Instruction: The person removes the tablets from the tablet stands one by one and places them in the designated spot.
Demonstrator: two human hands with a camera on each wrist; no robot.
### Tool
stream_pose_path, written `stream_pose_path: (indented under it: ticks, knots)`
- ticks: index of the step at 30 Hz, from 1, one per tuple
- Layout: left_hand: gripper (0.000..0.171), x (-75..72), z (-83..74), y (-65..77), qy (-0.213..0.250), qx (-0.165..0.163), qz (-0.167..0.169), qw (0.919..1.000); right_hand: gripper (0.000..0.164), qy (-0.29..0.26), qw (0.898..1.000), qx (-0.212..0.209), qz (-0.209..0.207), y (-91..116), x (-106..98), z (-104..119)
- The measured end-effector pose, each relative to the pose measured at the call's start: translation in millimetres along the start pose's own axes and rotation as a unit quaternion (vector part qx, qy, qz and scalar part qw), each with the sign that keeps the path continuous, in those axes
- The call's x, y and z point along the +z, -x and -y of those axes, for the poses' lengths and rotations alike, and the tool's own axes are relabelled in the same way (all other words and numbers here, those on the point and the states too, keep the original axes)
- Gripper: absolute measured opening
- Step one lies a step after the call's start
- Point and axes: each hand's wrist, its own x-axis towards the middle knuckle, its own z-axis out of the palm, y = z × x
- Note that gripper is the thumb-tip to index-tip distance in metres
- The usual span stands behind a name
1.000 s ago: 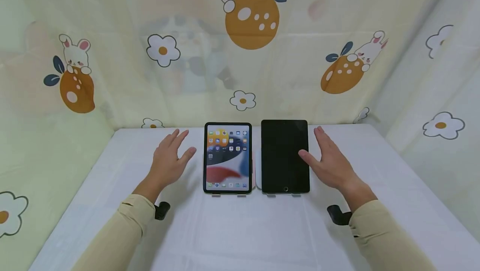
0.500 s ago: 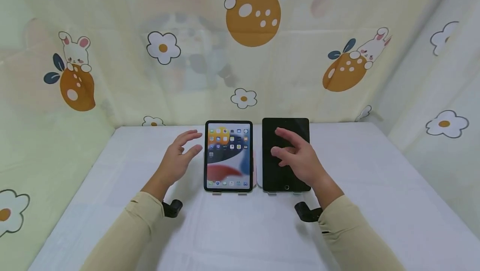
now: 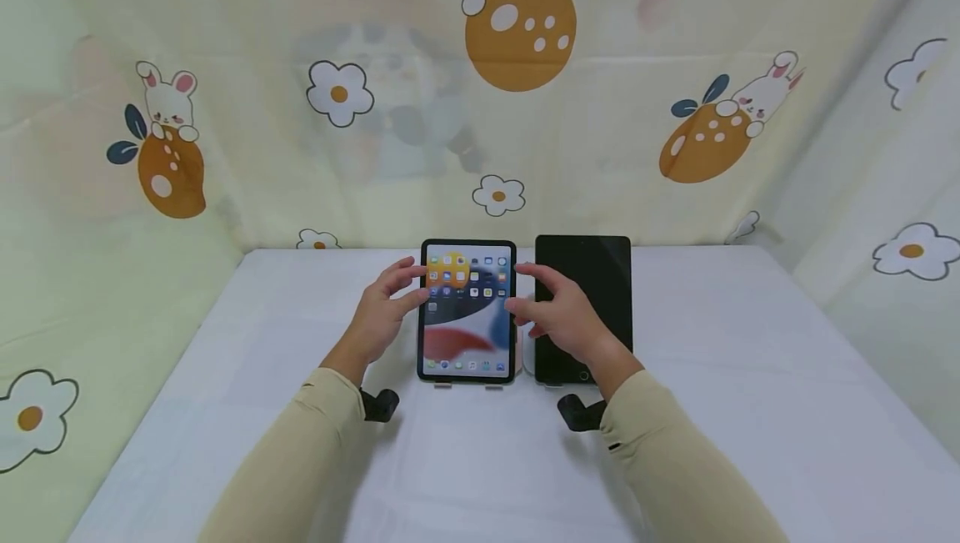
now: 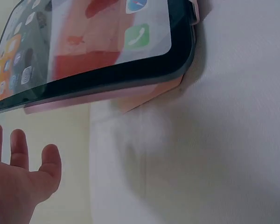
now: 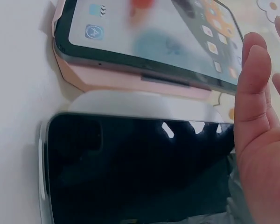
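Observation:
A tablet with a lit home screen [image 3: 465,334] leans upright on a pink stand [image 5: 116,79] near the back of the table. My left hand [image 3: 375,316] is at its left edge, thumb and fingers spread and slightly bent. The left wrist view shows a gap between that hand's fingers [image 4: 19,147] and the tablet. On the other side, my right hand [image 3: 568,318] has its thumb and index fingertip right at the lit tablet's right edge. That hand overlaps a second tablet with a dark screen [image 3: 606,276], which rests on a white stand [image 5: 140,103].
A white cloth covers the table [image 3: 480,460]. Behind it hangs a cream curtain [image 3: 247,151] printed with rabbits, fruit and flowers. Black wrist cameras [image 3: 381,405] sit at the cuffs. The two stands are side by side.
Both hands have moved inward to the lit tablet's sides; the right hand has travelled left across the dark tablet. The tablets keep their places while the head view has shifted slightly.

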Motion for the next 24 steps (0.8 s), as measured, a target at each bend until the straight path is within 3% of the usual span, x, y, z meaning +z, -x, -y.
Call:
stream_pose_path:
  ticks: [10,15,24]
  knots:
    - [0.036,13.9,5.7,-8.9,0.079,-0.026,0.015,0.9964,0.065,-0.033,0.999,0.031,0.019,-13,12,2]
    - [0.04,18.6,8.7,-10.3,0.088,-0.055,0.015,0.9944,0.066,-0.067,0.995,0.059,0.043,-18,18,4]
    - [0.043,23.0,9.4,-12.9,0.095,-0.066,0.013,0.9932,0.063,-0.08,0.992,0.093,0.035,-23,25,6]
